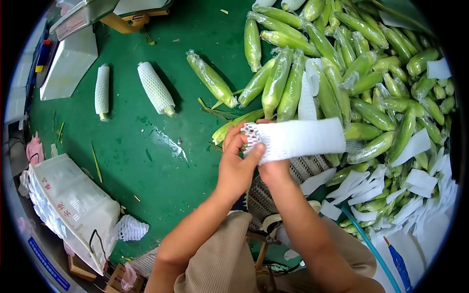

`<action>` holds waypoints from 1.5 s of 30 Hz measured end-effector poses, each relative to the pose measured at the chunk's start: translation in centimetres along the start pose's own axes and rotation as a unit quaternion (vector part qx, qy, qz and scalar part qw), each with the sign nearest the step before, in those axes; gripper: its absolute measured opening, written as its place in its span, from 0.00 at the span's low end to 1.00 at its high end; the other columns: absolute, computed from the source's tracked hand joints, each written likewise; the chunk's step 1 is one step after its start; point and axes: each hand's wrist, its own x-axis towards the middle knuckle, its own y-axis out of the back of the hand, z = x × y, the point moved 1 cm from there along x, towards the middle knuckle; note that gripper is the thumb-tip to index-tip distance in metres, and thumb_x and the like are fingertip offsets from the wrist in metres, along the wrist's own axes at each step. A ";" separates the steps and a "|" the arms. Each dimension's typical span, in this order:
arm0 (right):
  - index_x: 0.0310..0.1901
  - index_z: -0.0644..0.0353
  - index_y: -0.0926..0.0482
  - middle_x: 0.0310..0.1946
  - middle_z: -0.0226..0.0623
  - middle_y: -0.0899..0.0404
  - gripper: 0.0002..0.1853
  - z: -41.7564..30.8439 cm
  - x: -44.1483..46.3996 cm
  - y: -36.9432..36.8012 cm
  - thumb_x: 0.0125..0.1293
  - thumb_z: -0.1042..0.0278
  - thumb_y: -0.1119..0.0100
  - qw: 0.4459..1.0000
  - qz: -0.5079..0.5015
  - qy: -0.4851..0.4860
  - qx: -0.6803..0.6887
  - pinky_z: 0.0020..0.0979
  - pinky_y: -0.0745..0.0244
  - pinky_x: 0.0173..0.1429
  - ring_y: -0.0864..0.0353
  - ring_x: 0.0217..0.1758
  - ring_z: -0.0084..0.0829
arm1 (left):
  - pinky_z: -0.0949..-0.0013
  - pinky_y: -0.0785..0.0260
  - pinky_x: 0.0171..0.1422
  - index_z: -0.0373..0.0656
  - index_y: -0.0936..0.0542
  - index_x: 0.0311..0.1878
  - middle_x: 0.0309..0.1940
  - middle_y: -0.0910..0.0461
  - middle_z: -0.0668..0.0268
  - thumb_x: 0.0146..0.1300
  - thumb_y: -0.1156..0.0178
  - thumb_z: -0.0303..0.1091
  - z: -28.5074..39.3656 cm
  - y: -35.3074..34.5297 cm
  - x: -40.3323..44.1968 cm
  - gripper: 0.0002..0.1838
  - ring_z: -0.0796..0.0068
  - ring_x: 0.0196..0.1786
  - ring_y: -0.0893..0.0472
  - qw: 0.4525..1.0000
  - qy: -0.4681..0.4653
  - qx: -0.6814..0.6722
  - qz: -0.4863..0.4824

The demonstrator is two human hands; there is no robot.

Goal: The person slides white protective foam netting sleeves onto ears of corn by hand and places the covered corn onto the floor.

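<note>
A white foam net sleeve point(303, 139) lies sideways across both hands, its mesh stretched at the left end. My left hand point(239, 158) pinches that stretched end between thumb and fingers. Behind the sleeve is my right hand point(273, 168), mostly covered by it, with fingertips showing over the top edge; it grips the sleeve from beneath. Whether anything is inside the sleeve I cannot tell. Just beyond the hands, corn cobs in clear film point(277, 83) lie close together, and a green husk point(237, 125) rests near the left fingers.
Two cobs in foam nets point(155, 88) lie on the green floor point(161, 44) at the upper left, near a single film-wrapped cob point(211, 78). A large corn heap point(371, 115) fills the right, with white strips point(361, 185) on it. A white bag point(73, 205) stands lower left.
</note>
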 end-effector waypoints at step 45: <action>0.55 0.63 0.25 0.55 0.47 0.27 0.26 -2.3 -2.1 2.1 0.56 0.72 0.25 0.641 0.245 0.499 -0.529 0.43 0.33 0.65 0.28 0.60 0.42 | 0.52 0.27 0.56 0.42 0.22 0.57 0.43 0.22 0.55 0.60 0.35 0.34 -11.5 1.4 3.2 0.20 0.49 0.51 0.21 0.898 -0.246 0.354 -0.089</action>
